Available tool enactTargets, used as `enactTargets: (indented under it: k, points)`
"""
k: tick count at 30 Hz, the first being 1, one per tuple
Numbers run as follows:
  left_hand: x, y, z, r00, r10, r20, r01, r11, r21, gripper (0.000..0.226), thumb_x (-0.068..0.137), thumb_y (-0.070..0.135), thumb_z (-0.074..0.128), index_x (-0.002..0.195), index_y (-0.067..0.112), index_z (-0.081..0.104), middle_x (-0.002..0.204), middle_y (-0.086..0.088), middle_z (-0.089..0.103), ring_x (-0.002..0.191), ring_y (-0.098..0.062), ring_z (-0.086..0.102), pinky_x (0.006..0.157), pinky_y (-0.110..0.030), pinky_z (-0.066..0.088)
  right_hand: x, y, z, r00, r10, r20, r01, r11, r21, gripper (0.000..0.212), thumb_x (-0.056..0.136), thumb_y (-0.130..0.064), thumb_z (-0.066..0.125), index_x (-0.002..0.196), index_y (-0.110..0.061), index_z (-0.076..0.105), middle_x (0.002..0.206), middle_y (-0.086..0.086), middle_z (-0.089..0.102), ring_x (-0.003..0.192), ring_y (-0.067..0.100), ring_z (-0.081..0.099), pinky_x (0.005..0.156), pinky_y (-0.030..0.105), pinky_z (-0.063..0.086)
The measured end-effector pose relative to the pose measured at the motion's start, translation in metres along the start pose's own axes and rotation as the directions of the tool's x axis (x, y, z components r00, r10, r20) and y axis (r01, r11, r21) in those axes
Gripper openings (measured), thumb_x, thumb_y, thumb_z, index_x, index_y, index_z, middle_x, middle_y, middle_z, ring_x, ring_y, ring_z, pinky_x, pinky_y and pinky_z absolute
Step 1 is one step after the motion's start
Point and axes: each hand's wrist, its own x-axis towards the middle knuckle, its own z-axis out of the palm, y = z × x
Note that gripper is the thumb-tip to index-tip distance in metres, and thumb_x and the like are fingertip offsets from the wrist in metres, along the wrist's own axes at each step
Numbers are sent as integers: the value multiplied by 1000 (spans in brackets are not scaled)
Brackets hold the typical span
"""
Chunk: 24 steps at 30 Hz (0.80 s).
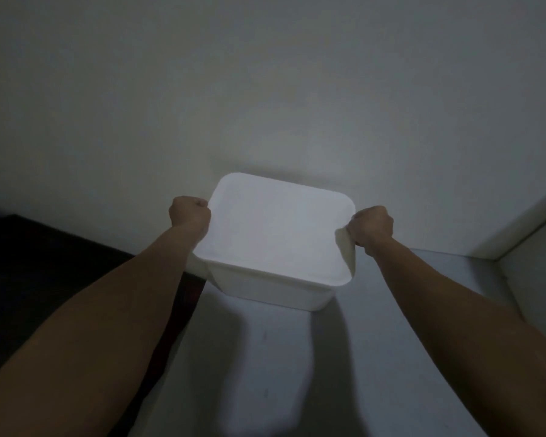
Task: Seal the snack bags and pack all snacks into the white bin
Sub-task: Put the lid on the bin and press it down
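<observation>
A white bin [275, 238] with a flat white lid on top is held out in front of me, close to a pale wall. My left hand [189, 214] is closed on the bin's left rim. My right hand [371, 227] is closed on the right rim. Both arms are stretched forward. The lid hides the inside, so no snacks or bags are visible. The bin's lower front wall [271, 293] shows below the lid, just above a white surface.
A white shelf or counter surface [265, 373] runs below the bin toward me. A pale wall [265, 89] fills the background. A dark area [44, 263] lies at the left. A white panel edge [533, 247] stands at the right.
</observation>
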Motion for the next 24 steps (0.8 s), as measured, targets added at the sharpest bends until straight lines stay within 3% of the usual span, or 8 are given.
enactTargets:
  k: [8,11,13,15,18,22,24]
  points:
    - [10,-10,11,1000,-16,2,16,1000,2,34,86,-9,51,113,1,69,120,-18,66,111,-29,62,87,-18,40,8,1,13,999,-41,-9,41,999,12,20,82,1,60,97,4,72,96,19,71,87,34,69,80,47,60]
    - [13,-14,14,1000,-21,-2,21,1000,-7,34,85,-9,52,111,2,71,119,-17,67,111,-28,62,91,-18,40,6,4,18,997,-73,-19,73,997,-15,21,81,4,57,95,4,72,93,19,69,88,33,66,83,41,59]
    - [13,-15,15,1000,-7,8,7,1000,-14,35,84,-9,50,111,2,71,119,-16,67,111,-28,62,94,-21,42,4,8,21,994,-106,-7,105,994,-42,21,77,5,52,88,5,70,87,19,67,85,33,64,76,35,56]
    - [9,-18,16,998,40,44,-40,999,0,37,84,-6,50,115,2,68,123,-16,64,114,-28,60,97,-23,41,3,12,23,991,-131,5,131,990,-59,23,79,3,48,91,5,68,90,20,68,89,36,64,72,32,49]
    - [-2,-29,21,976,168,138,-176,983,49,42,87,2,52,128,2,58,133,-16,57,122,-29,54,106,-30,39,-6,17,26,986,-168,7,168,983,-73,30,89,-1,44,114,2,60,114,24,64,108,40,58,83,34,44]
    - [-10,-43,31,931,309,194,-341,926,164,52,93,21,57,140,0,46,147,-18,42,135,-31,42,113,-37,32,-24,26,33,962,-274,-6,271,954,-130,37,86,3,43,123,6,48,122,29,56,114,43,51,90,40,42]
    - [-11,-45,35,904,363,224,-415,870,265,56,95,30,55,142,2,43,152,-19,33,139,-32,34,115,-41,27,-27,30,37,936,-351,5,341,908,-243,45,85,0,45,130,4,44,130,27,51,118,44,47,95,43,39]
